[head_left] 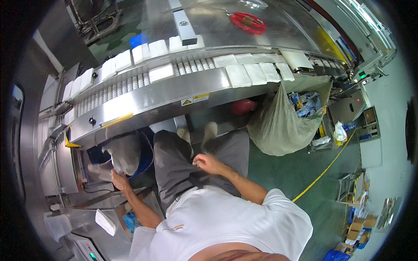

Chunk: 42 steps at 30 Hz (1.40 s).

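My left hand [119, 179] reaches out to the left, at the near edge of a dark blue bin [147, 150] with a greyish-white plastic bag [124, 154] in it. Its fingers look closed beside a blurred pale sheet [101, 170]; what they grip is unclear. Over my lap, my right hand [210, 164] is closed in a pinch, with a small pale bit at the fingertips, too small to name. Ahead of me runs a metal roller conveyor [159, 93]. White folded packs [161, 73] lie on it and along its far ledge, and several white packs [238, 76] sit at its right.
A beige cloth sack [272, 126] with blue-and-white plastic wrappers [307, 104] hangs at the conveyor's right. One white pack [105, 222] rests on a metal surface at lower left. A red oval coil [248, 22] lies on the far metal top. Cardboard boxes [359, 228] are stacked far right.
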Tool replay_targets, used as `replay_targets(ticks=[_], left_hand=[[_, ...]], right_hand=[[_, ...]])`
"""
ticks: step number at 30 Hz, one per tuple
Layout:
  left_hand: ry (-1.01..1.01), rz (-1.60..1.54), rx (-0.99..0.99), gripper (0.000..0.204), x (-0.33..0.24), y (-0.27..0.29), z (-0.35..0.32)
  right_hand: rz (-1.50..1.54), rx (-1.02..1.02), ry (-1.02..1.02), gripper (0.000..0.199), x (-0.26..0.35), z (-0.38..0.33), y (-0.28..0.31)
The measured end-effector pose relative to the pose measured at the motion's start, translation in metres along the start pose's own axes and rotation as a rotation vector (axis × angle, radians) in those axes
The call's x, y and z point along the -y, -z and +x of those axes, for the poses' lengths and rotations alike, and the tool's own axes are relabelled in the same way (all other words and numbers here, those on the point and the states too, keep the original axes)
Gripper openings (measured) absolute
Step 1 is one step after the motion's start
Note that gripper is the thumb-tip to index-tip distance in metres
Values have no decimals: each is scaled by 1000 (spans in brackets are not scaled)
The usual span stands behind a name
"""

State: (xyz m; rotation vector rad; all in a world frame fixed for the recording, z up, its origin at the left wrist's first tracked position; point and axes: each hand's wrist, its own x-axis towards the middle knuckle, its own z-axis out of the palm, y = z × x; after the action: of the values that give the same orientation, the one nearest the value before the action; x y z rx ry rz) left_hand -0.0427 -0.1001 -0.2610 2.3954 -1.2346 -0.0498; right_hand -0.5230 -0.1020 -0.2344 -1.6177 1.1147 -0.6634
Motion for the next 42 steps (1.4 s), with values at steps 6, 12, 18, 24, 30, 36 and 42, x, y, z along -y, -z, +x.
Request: replay_targets(ticks=[6,12,18,24,30,36,42], left_hand=[[87,66,12,45,3,-11,9],[-200,103,-319,60,-54,17,-33],[259,-258,387,69,-81,-6,-178],[199,-244,436,58,-98,107,-221],[215,-704,658,45,-97,221,-248],[-111,-930,396,25,-63,332,-225],[340,-513,-303,28,-6,346,-205]], right_hand=[[50,19,-31,24,9,17,-1],[20,209,35,23,61,53,-1],[132,317,197,22,85,94,-35],[266,436,142,20,100,99,-81],[470,592,192,20,141,92,-148],[454,545,102,25,221,101,-168],[309,672,161,32,261,121,-244]])
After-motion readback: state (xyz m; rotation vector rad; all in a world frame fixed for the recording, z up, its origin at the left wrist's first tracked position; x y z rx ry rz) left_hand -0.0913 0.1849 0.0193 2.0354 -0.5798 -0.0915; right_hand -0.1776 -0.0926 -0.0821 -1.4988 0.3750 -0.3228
